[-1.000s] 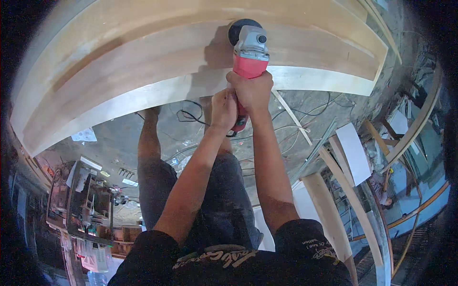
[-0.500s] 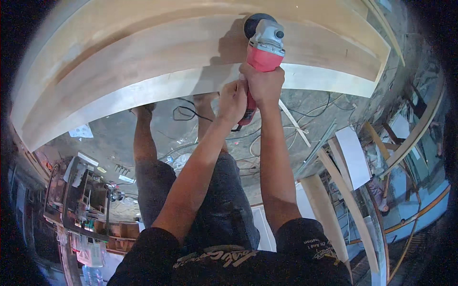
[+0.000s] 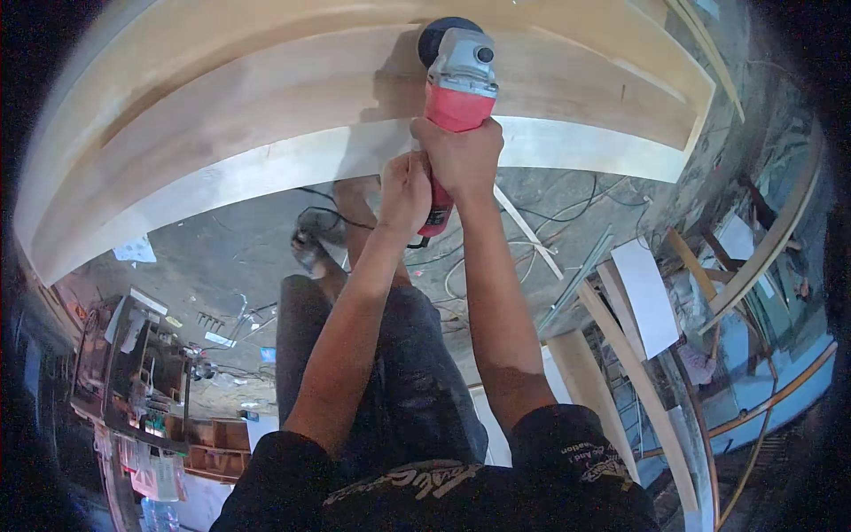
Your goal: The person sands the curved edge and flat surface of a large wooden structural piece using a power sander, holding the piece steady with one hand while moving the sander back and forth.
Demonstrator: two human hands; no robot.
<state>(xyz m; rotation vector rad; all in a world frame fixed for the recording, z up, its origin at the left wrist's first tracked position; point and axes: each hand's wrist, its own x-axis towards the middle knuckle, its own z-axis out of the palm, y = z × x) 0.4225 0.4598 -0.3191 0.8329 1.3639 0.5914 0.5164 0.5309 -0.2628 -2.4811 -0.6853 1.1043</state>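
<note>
Both of my hands are wrapped round a red and silver angle grinder (image 3: 461, 105). My right hand (image 3: 461, 155) grips the body just behind the metal head. Lower down, my left hand (image 3: 408, 191) closes on the left side of the handle, near the tail where the cord comes out. The grinder's dark round disc (image 3: 436, 40) lies over the brown band of a long, pale wooden panel (image 3: 292, 97), whose near edge is whitish. Whether the disc is turning, and how firmly it touches, I cannot tell.
Black cable (image 3: 324, 213) and hoses lie on the grey floor (image 3: 222, 244) by my feet. Wooden strips (image 3: 643, 390) and a white board (image 3: 644, 297) lean at the right. At the lower left stands a dark-framed rack (image 3: 146, 363) with tools.
The grinder and both my hands have shifted left along the panel. My left foot has moved in to the right, closer to the other leg.
</note>
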